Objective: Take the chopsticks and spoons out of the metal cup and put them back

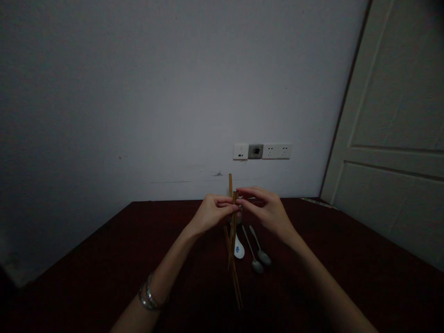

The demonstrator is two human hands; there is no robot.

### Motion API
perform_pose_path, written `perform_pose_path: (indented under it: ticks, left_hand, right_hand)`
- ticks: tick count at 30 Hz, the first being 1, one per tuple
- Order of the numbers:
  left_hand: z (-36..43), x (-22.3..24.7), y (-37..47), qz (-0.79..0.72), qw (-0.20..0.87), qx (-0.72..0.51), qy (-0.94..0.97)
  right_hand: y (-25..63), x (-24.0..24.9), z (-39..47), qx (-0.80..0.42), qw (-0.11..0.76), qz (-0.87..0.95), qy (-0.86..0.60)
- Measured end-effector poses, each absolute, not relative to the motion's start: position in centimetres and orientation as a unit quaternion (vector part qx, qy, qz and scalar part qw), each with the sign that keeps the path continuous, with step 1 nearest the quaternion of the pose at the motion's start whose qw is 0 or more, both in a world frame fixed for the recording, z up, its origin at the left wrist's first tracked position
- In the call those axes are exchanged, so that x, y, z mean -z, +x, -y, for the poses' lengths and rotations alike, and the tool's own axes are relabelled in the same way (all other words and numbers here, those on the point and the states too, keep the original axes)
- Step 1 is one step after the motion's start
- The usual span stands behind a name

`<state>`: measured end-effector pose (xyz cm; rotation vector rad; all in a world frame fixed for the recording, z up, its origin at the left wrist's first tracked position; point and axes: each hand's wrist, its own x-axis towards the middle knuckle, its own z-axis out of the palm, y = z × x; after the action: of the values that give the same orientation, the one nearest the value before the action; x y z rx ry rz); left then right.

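Note:
Wooden chopsticks [232, 231] stand nearly upright in front of me. My left hand [212, 213] pinches them near their upper ends. From the other side, the thumb and fingers of my right hand [265, 210] close around the tops of the same chopsticks. Another chopstick [230, 184] rises behind, its lower part hidden by my fingers. A pale container [239, 217] shows partly behind my hands. Below them lie a white spoon with a blue mark [239, 249] and more chopsticks [237, 286], which overlap the held ones in view.
Two metal spoons, one left [256, 266] and one right [264, 258], lie on the dark red table [166, 245]. The table's far edge meets a pale wall [173, 92] with sockets [276, 151]. A flat strip [319, 202] lies at the back right, near a panelled door [395, 138].

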<state>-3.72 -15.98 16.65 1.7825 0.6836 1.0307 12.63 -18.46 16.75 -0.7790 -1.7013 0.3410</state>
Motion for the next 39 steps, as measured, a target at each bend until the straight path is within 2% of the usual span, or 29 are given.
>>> perform_pose_path:
  ticks: [11, 28, 35, 39]
  left_hand:
    - [16.1, -16.4, -3.3, -0.266, 0.481, -0.419, 0.722]
    - [16.3, -16.5, -3.4, -0.274, 0.510, -0.409, 0.705]
    - [16.1, -17.1, -4.1, -0.283, 0.484, -0.417, 0.715]
    - [15.9, -17.8, -4.8, -0.300, 0.475, -0.438, 0.702]
  right_hand:
    - [12.3, -16.3, 18.1, -0.167, 0.593, 0.708, -0.346]
    - [12.2, -16.4, 18.3, -0.127, 0.589, 0.727, -0.328]
    - [13.4, -17.1, 18.2, -0.226, 0.584, 0.685, -0.373]
    - [14.1, -16.7, 17.5, -0.329, 0.491, 0.694, -0.412]
